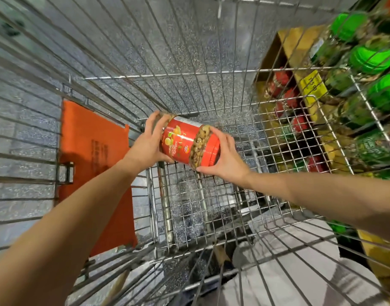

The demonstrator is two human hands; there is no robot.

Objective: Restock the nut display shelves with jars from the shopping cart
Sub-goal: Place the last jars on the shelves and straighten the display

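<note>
A clear nut jar (pixel 187 142) with a red label and red lid lies on its side above the wire floor of the shopping cart (pixel 189 199). My left hand (pixel 148 146) grips its bottom end and my right hand (pixel 222 159) grips the lid end. Both arms reach down into the cart basket. No other jars show on the cart floor. The nut display shelves (pixel 309 89) stand at the right, seen through the cart's wire side.
Green-lidded jars (pixel 370 58) fill the upper shelf and red-lidded jars (pixel 286 93) the lower one. A yellow price tag (pixel 313 83) sits on the shelf edge. The cart's orange flap (pixel 94 164) hangs at the left. Speckled grey floor lies beyond.
</note>
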